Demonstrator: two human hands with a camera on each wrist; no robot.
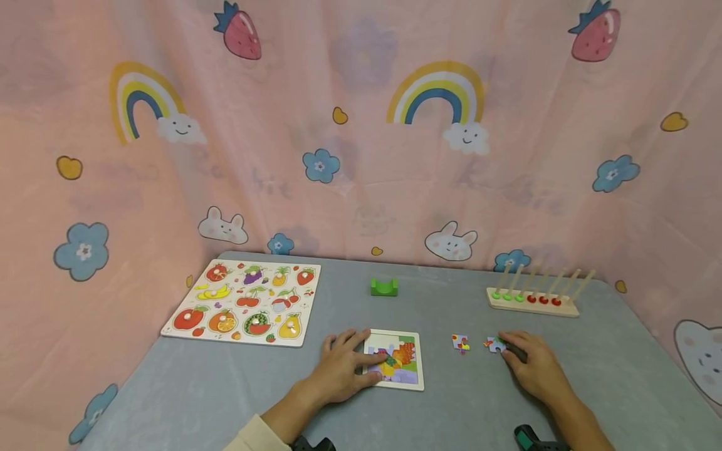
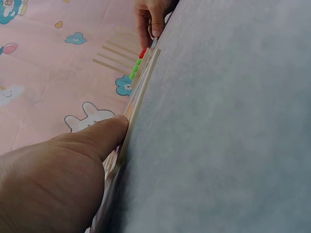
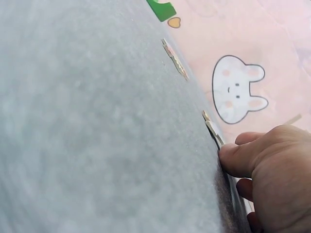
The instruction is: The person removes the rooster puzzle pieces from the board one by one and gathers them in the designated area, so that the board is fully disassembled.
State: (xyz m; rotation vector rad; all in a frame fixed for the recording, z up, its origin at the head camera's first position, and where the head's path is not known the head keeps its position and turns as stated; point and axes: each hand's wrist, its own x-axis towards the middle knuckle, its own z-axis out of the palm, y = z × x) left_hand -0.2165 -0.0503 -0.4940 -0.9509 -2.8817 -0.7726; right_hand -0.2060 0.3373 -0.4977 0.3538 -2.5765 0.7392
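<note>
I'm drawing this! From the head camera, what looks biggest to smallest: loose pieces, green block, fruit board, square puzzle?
1. Fruit board
2. Square puzzle
3. Green block
4. Loose pieces, too alike to rank

In front of me hangs a pink cloth (image 1: 366,141), lightly creased, carrying on round to my left and right; I see rainbows (image 1: 436,81) with smiling clouds (image 1: 467,138), strawberries (image 1: 243,36), white rabbit faces (image 1: 451,244), blue flowers (image 1: 321,166) and yellow hearts (image 1: 340,115) printed on it; below, my table (image 1: 451,407) shows a mottled grey surface; the light falls soft and fairly even.
</note>
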